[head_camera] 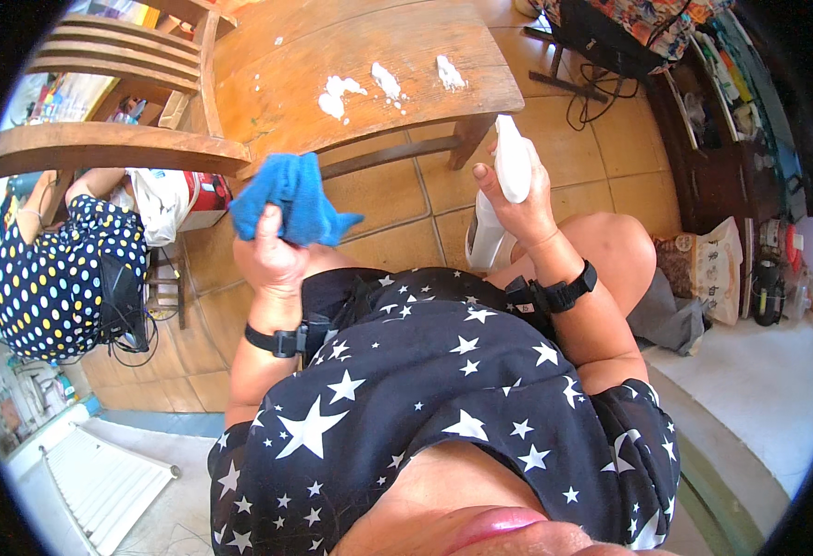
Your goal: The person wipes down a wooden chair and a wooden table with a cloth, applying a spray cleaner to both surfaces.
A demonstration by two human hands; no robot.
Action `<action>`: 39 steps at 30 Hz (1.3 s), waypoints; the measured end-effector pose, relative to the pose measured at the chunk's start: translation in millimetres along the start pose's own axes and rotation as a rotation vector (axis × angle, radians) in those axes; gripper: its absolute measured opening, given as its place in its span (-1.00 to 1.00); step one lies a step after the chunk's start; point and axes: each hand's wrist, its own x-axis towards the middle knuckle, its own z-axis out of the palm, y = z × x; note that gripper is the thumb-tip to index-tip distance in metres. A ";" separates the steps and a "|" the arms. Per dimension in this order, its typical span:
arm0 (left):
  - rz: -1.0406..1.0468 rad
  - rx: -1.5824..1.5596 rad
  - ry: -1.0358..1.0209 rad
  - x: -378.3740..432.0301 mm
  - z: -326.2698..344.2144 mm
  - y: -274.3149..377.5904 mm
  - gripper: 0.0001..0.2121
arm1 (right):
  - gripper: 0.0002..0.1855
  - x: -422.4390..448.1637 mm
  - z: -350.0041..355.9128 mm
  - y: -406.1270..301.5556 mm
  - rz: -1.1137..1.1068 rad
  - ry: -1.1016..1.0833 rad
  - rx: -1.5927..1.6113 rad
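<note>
My left hand (278,254) grips a bunched blue cloth (288,198), held up near the back of a wooden chair. In my right hand (528,208) is a white spray bottle (483,233); its trigger head (512,163) points away from me and its body hangs below the palm. Ahead of both hands stretches the wooden seat of a bench or chair (274,83). Three clumps of white foam lie on it: a spread left one (337,96), a middle one (385,81) and a right one (450,74). Small white flecks dot the wood around them.
A slatted wooden chair back (121,142) rises at the left. Beyond it sits another person in a polka-dot garment (66,278), near a white plastic bag (159,201). Dark shelving (719,160) and loose black cables (597,90) are at the right. The floor is tiled (385,194).
</note>
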 end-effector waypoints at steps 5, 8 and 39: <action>0.408 0.467 -0.280 55.9 -0.9 24.0 -0.62 | -0.57 3.1 -6.7 3.2 0.210 -0.027 -0.070; 0.576 0.644 -0.379 83.7 4.6 22.5 -0.67 | -0.57 4.8 -9.1 -0.8 0.238 -0.031 0.004; 0.492 0.558 -0.361 87.9 13.8 26.8 -0.76 | -0.60 69.3 57.0 -73.0 -0.040 -0.423 0.042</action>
